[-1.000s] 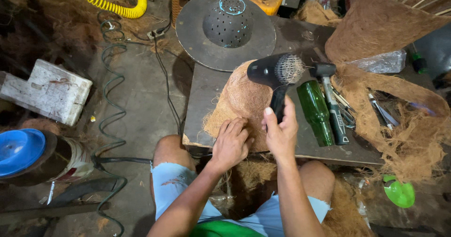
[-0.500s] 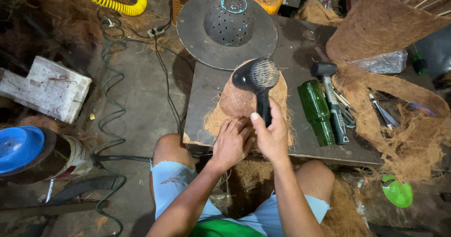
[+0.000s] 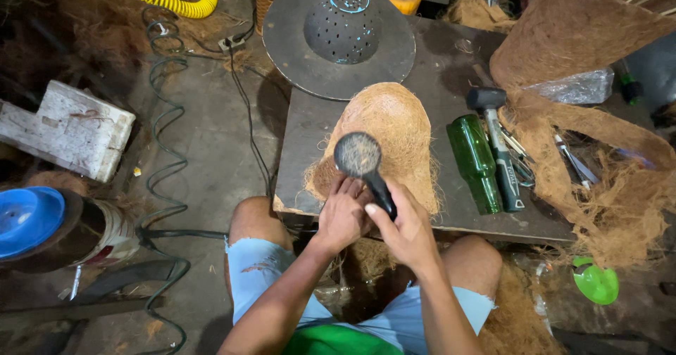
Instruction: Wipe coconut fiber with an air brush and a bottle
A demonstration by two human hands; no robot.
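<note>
A brown dome of coconut fibre [image 3: 389, 126] rests on the low dark workbench [image 3: 451, 66]. My right hand [image 3: 407, 230] grips the black handle of a round-headed tool [image 3: 358, 155], a hair-dryer-like device, whose head hangs over the near side of the dome. My left hand [image 3: 343, 215] presses against the dome's near lower edge, right beside the tool's handle. Both forearms reach forward from above my knees.
A grey perforated cone mould with wide brim [image 3: 340, 35] sits at the bench's far edge. Right of the dome lie a green glass bottle [image 3: 475, 160], a hammer [image 3: 496, 140] and small tools. Loose fibre sheets [image 3: 591, 158] pile right. A blue-lidded drum [image 3: 42, 221] and cables lie on the floor.
My right hand has swung the tool from the dome's right side to its near left side, lower over the fibre. My left hand has stayed at the dome's near edge.
</note>
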